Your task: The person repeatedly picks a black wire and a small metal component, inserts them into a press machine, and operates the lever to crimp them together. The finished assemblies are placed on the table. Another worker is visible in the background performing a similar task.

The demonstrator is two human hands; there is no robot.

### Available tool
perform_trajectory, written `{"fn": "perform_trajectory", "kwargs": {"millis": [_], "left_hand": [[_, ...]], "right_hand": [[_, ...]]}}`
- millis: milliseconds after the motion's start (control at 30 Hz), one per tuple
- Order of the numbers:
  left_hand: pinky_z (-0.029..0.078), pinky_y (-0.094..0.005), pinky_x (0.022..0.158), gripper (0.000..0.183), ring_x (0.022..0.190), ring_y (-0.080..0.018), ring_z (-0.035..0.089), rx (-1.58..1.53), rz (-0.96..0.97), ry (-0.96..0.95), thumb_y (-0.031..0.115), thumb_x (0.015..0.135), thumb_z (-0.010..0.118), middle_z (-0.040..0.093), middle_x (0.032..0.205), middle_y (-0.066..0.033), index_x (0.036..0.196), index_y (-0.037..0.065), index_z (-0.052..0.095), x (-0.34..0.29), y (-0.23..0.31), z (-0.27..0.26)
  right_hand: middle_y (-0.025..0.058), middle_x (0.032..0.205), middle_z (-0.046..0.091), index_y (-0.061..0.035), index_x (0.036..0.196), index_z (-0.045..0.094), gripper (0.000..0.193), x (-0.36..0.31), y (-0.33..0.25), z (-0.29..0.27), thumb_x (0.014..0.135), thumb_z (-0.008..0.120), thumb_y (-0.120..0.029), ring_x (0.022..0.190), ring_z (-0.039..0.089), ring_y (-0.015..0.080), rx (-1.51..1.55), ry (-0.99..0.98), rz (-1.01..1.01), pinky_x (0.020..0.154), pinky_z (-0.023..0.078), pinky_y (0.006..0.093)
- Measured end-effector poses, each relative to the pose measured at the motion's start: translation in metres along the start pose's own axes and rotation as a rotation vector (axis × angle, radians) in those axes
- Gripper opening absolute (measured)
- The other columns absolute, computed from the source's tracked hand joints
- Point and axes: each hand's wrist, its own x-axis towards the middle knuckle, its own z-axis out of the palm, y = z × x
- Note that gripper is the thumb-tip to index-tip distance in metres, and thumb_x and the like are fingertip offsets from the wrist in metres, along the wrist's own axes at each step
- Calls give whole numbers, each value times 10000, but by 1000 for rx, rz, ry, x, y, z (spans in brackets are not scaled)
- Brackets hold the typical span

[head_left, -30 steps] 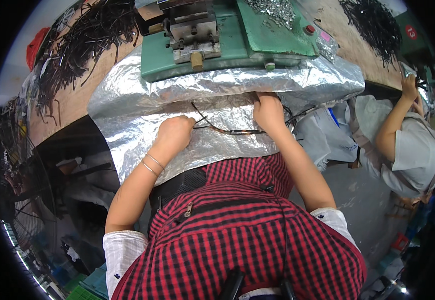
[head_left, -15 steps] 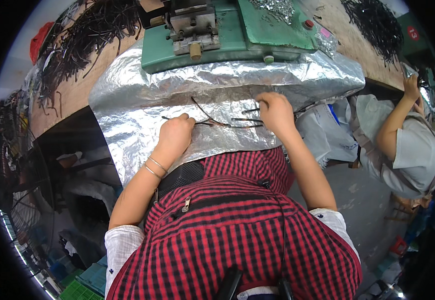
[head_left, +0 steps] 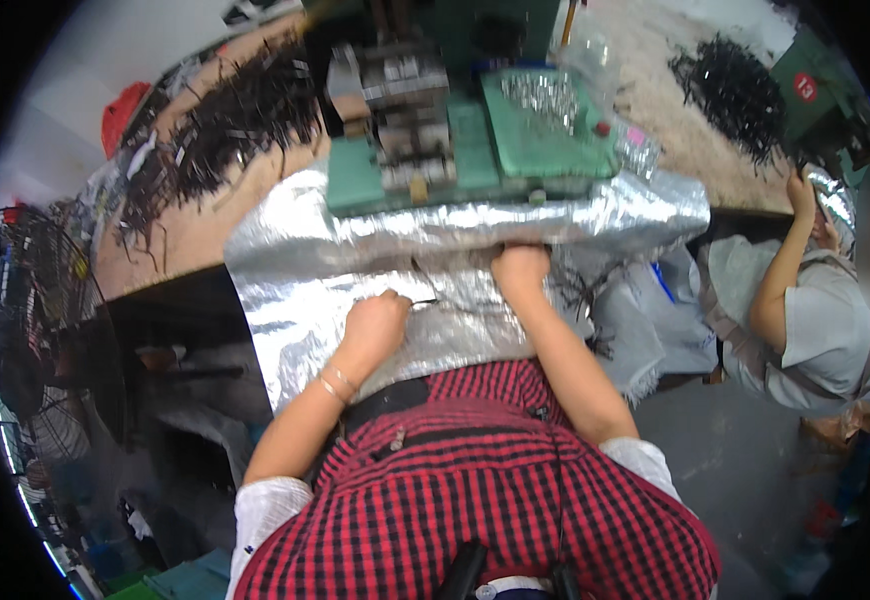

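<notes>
A silver foil sheet spreads in front of me, hanging from under the machine toward my lap. Over its left part, my left hand is closed, and a short thin black strip pokes out to the right of its fingertips. My right hand is closed too, higher up on the foil just below the machine's front edge. Its fingers point away from me, and anything in them is hidden. Between the hands, another thin dark strip lies on the foil, blurred.
A green machine with a metal press block stands ahead, small shiny metal parts on its top. Black strips are heaped at left and at right. A co-worker sits at the right beside a white sack.
The view has tilted up and the scene sits lower. My right hand has moved inward and away from me, toward the machine's edge. My left hand stays closed over the foil.
</notes>
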Motion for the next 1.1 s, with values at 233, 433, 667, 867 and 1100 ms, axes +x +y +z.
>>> {"fn": "perform_trajectory", "kwargs": {"millis": [233, 433, 667, 867, 1100], "left_hand": [[557, -336, 832, 177, 936, -287, 714, -407, 166, 818, -77, 881, 686, 736, 1024, -152, 1043, -16, 725, 18, 13, -147], [563, -330, 686, 363, 853, -252, 719, -276, 589, 981, -43, 791, 744, 733, 1174, -138, 1145, 32, 721, 93, 21, -172], [558, -302, 669, 312, 825, -240, 730, -276, 649, 878, -1, 776, 786, 752, 1101, -142, 1085, 27, 748, 127, 16, -183], [520, -274, 571, 271, 667, -191, 692, -296, 706, 898, -1, 768, 778, 767, 1028, -143, 1036, 35, 758, 127, 11, -186], [499, -267, 530, 298, 599, -166, 623, -234, 819, 880, 44, 773, 722, 743, 1084, -155, 1071, 30, 730, 139, -3, -178]], "right_hand": [[130, 849, 703, -53, 998, 732, 152, -68, 24, -114, 863, 688, -106, 790, 689, 245, 737, 42, 293, 742, 538, 362], [136, 941, 729, -5, 1018, 736, 152, 9, -28, -202, 901, 679, -85, 833, 695, 242, 781, 310, 60, 779, 536, 335], [149, 946, 725, -27, 1017, 734, 156, 131, -43, -198, 882, 692, -93, 882, 692, 293, 725, 296, -33, 800, 533, 373], [97, 905, 735, -19, 1064, 721, 178, 171, -42, -168, 897, 710, -79, 803, 694, 188, 450, 262, -149, 753, 530, 297], [43, 966, 730, 10, 1083, 724, 161, 135, -28, -213, 940, 695, -59, 889, 661, 104, 870, 471, 131, 816, 507, 237]]}}
